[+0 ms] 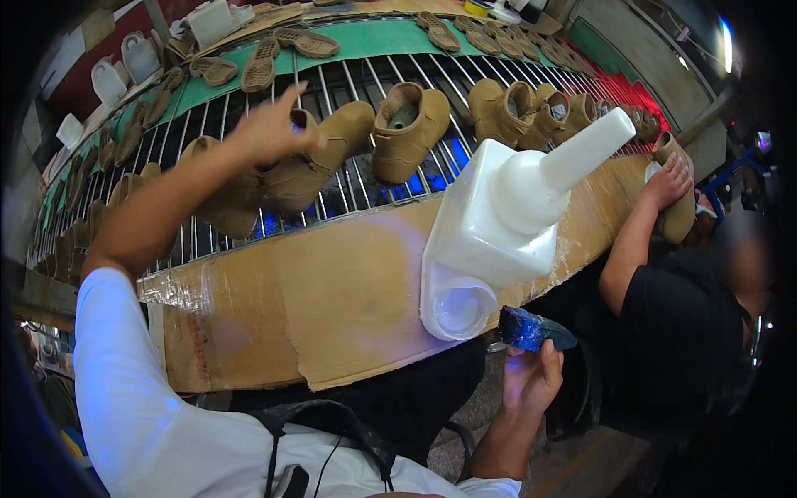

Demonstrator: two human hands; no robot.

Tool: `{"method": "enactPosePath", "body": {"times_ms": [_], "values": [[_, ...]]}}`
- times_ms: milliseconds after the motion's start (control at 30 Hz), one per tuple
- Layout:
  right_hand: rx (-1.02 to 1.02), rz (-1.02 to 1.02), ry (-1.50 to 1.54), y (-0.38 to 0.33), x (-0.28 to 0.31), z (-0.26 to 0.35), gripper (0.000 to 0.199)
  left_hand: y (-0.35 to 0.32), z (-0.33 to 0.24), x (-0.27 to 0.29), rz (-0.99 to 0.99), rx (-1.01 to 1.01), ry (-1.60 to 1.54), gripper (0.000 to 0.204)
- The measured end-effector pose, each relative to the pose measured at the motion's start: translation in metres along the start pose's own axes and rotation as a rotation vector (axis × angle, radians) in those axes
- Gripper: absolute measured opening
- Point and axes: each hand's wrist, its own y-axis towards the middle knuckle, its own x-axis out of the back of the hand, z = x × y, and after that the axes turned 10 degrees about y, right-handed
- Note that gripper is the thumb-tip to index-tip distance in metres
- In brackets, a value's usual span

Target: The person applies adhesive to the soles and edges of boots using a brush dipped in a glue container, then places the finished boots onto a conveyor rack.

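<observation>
My left hand (270,129) grips a tan suede boot (320,158) by its collar; the boot lies tilted on the metal-roller conveyor (365,187), toe pointing right. My right hand (531,378) holds a dark, blue-tinged brush (531,329) low, below the cardboard-covered ledge (332,299), bristles toward the left.

The left hand (270,129) covers the top of a tan boot (311,162), so its opening and the grip on it can't be made out. The right hand (531,378) closes round a dark blue-smeared tool (531,330), whose handle is buried in the palm. A white stand (498,232) masks the cardboard ledge (332,299) behind it. A co-worker's hand (668,178) half-hides another boot (677,212). Far soles (490,37) shrink to blurs.
</observation>
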Motion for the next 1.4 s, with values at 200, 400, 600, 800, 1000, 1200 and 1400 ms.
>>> {"method": "enactPosePath", "body": {"times_ms": [200,400,600,800,1000,1200,1400], "values": [[-0.07,0.0,0.065,-0.006,-0.007,-0.013,0.024,-0.016,0.012,-0.059,-0.236,-0.061,-0.403,0.071],[-0.065,0.091,0.026,-0.018,-0.014,-0.015,0.025,0.027,-0.015,-0.058,-0.136,0.063,-0.188,0.061],[0.046,-0.093,-0.061,-0.028,-0.002,-0.003,0.019,0.07,0.068,-0.027,0.353,0.036,-0.779,0.064],[0.206,-0.116,-0.539,-0.019,-0.005,-0.016,0.016,0.031,0.07,-0.073,0.277,0.232,0.522,0.108],[0.729,0.301,-1.307,0.006,-0.026,-0.063,0.017,0.02,0.057,-0.078,0.155,0.362,0.61,0.118],[0.642,0.54,-1.446,0.017,-0.036,-0.061,0.016,-0.039,0.09,-0.047,-0.193,0.162,0.197,0.114],[0.261,0.818,-1.406,0.037,-0.035,-0.024,0.018,-0.144,0.038,0.011,-0.668,-0.101,-0.106,0.111]]}}
